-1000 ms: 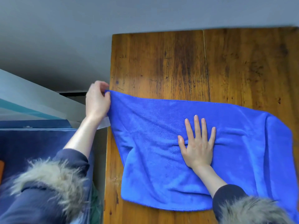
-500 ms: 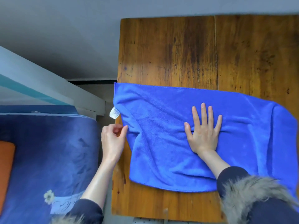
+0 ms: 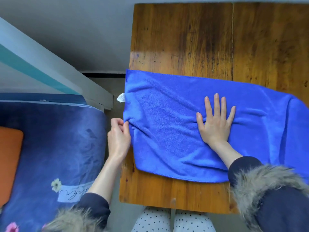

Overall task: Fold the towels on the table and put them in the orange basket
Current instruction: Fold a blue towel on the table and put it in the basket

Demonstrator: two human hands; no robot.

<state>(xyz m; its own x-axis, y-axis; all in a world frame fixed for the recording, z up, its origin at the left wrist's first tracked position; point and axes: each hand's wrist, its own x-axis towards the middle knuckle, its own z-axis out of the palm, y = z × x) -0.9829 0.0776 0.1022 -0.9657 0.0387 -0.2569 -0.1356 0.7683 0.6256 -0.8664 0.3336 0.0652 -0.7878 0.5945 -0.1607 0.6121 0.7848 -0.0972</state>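
A blue towel (image 3: 167, 124) lies spread across the wooden table (image 3: 192, 39), folded over lengthwise, its left edge level with the table's left side. A small white label (image 3: 120, 98) sticks out from that edge. My left hand (image 3: 118, 136) pinches the towel's left edge about halfway down, where the cloth bunches into creases. My right hand (image 3: 215, 121) lies flat on the towel's middle, fingers straight and spread, pressing it down. An orange shape (image 3: 9, 164) shows at the far left edge; I cannot tell whether it is the basket.
A bed with a dark blue flowered cover (image 3: 55, 148) stands left of the table, with a narrow gap between them. A white and teal frame (image 3: 50, 67) runs diagonally behind it. My knees in dotted trousers (image 3: 172, 220) are under the table's near edge.
My left hand let go of the towel's far left corner, came down along the left edge and now pinches it midway. The right hand stayed flat on the towel.
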